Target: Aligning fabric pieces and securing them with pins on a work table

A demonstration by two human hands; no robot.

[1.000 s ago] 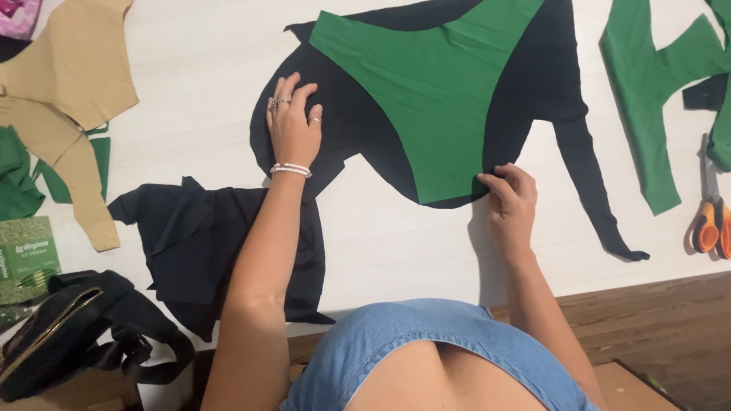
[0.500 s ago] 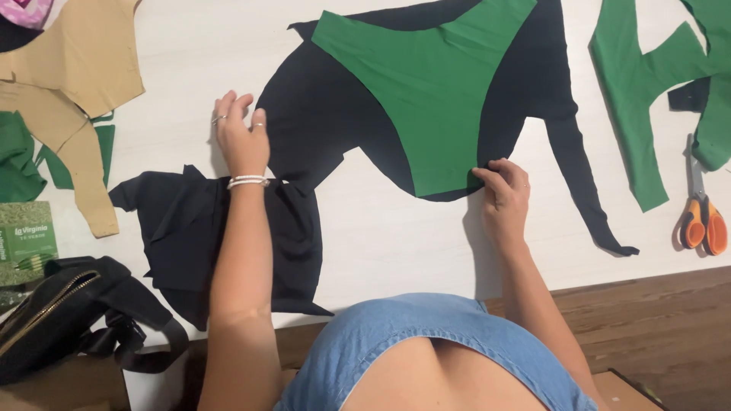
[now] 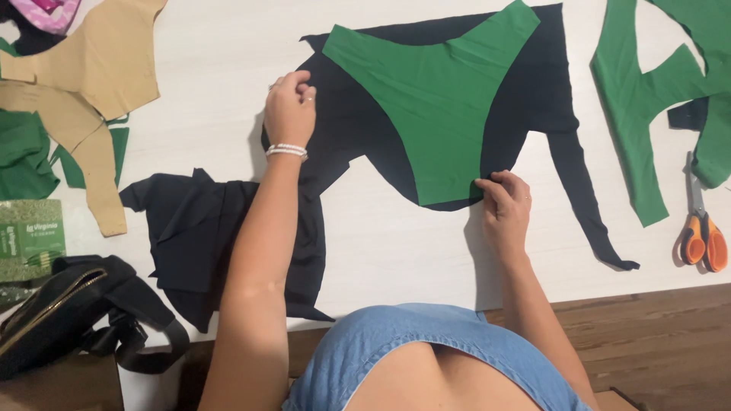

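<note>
Two hands work on layered cloth spread across a white counter (image 3: 213, 68). A green fabric piece (image 3: 434, 99), cut in a curved brief-like shape, lies flat on top of a larger black fabric piece (image 3: 358, 129), whose long narrow tail runs down to the right. The left hand (image 3: 289, 110) sits at the black cloth's left edge, fingers curled together in a pinching grip on that edge; a beaded bracelet circles the wrist. The right hand (image 3: 504, 209) rests at the lower tip of the green piece, its fingertips pressed together and pinching the two layers where green meets black.

Beside the left forearm lies a crumpled black scrap (image 3: 194, 228). Tan fabric cutouts (image 3: 84, 68) lie at the upper left, more green fabric (image 3: 647, 99) at the upper right, and orange-handled scissors (image 3: 700, 236) near the right edge. A black bag (image 3: 68, 304) sits at the lower left.
</note>
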